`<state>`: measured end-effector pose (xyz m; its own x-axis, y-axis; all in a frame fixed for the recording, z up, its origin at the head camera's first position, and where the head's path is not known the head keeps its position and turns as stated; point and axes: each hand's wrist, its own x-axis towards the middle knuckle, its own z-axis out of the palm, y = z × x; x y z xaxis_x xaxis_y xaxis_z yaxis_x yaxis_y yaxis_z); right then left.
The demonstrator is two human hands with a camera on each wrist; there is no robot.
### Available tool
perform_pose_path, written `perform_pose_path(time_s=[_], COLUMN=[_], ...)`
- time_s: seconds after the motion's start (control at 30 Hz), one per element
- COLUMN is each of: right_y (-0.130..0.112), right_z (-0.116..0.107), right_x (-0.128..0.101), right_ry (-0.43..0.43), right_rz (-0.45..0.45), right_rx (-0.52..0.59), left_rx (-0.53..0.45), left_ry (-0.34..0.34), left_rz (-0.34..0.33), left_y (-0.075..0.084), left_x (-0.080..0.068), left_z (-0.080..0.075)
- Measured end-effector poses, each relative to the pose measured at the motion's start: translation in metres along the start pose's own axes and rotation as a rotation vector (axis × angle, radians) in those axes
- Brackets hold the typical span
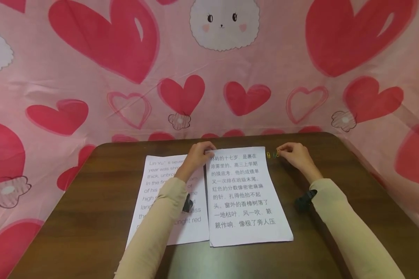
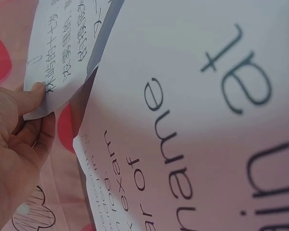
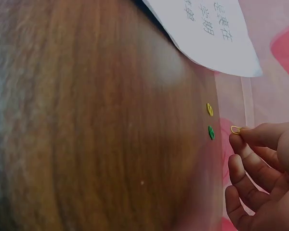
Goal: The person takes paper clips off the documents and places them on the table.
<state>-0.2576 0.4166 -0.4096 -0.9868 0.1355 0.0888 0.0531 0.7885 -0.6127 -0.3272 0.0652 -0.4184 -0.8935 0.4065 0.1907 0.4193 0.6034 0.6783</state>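
Note:
My left hand [image 1: 197, 157] pinches the upper left corner of a sheet of paper printed with Chinese text [image 1: 242, 193]. In the left wrist view the thumb lies on top of that corner [image 2: 62, 57] and the fingers are beneath it. A sheet printed in English [image 1: 192, 232] lies to the left, partly under my left forearm. Between thumb and forefinger my right hand [image 1: 296, 155] pinches a yellow paper clip [image 3: 235, 129], held just above the table. Close by on the table lie another yellow paper clip [image 3: 209, 109] and a green paper clip [image 3: 211, 132].
Both sheets rest on a dark brown wooden table [image 1: 90, 201]. Behind it hangs a pink cloth [image 1: 209, 62] with red hearts, reaching down to the table's back edge. A dark wrist device [image 1: 305, 200] sits at my right cuff.

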Motion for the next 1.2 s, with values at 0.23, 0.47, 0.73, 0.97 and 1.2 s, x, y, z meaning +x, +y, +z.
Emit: perform_pose_path(time_s=[0.23,0.47,0.73,0.97,1.2], right_y=[-0.004,-0.003,0.014,0.027,0.021], right_z=[0.003,0.004,-0.002,0.001,0.001], right_x=[0.008,0.016,0.01,0.001,-0.001], right_ry=[-0.027,-0.051,-0.061,-0.067,-0.032], right_rz=[-0.018,-0.027,-0.051,-0.079,-0.094], right_rx=[0.0,-0.021,-0.061,-0.114,-0.121], left_rx=[0.023,0.02,0.015,-0.011,-0.018], left_ry=[0.03,0.035,0.012,-0.016,-0.011], left_rz=[0.009,-0.004,0.009,-0.036,-0.058], left_y=[-0.002,-0.002,0.003,0.003,0.004], left_x=[0.0,0.002,0.003,-0.004,-0.01], left_z=[-0.012,-0.018,-0.005,0.01,0.005])
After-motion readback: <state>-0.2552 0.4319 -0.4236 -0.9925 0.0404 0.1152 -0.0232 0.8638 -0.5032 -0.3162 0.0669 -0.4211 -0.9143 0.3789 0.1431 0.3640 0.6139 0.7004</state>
